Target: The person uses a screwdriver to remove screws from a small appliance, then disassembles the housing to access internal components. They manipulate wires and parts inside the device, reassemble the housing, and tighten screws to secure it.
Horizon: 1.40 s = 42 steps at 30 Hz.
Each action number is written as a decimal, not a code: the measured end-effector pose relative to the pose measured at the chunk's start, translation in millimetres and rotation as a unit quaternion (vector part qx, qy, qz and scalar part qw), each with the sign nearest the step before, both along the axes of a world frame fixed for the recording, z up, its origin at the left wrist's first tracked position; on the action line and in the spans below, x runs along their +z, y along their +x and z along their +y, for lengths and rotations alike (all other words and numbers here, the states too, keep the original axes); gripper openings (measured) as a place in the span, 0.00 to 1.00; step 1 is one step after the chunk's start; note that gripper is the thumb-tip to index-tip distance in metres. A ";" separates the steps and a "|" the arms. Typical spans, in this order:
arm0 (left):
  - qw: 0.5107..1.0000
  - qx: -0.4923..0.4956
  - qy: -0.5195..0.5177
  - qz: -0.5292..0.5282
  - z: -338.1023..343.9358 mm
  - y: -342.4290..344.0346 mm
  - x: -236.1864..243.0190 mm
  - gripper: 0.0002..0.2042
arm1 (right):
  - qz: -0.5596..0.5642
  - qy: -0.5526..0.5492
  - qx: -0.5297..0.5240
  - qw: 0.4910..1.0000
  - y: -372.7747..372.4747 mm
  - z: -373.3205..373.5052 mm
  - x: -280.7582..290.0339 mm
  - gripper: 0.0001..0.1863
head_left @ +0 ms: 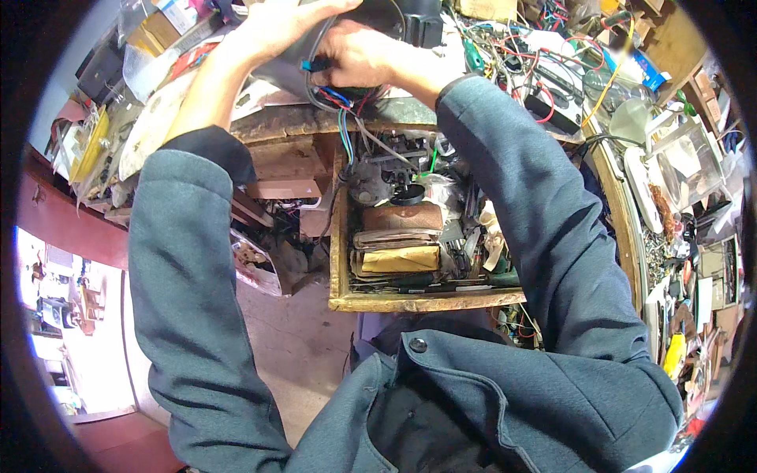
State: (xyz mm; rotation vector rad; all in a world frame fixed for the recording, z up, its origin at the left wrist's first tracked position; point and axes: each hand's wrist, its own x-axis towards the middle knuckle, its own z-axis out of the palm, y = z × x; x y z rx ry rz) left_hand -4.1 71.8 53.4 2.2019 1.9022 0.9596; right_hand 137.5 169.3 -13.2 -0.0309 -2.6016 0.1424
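Note:
At the top of the view, my left hand grips the upper side of a dark grey, hollow casing, part of it cut off by the frame edge. My right hand reaches into the casing's opening with curled fingers. Beside those fingertips is a small blue connector; what exactly they pinch is hidden. Blue and red wires come out over the casing's lower rim and hang past the worktable edge.
Below the worktable, an open wooden drawer holds a brown wallet-like pouch, a yellow packet and loose parts. Tangled leads and a black meter-like box lie right. A yellow-handled item sits far right among clutter.

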 end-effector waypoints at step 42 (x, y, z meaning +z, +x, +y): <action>0.999 0.038 -0.017 -0.029 -4.6 9.0 4.7 0.33 | 0.050 -0.065 0.039 0.996 -13.9 6.9 -4.5 0.22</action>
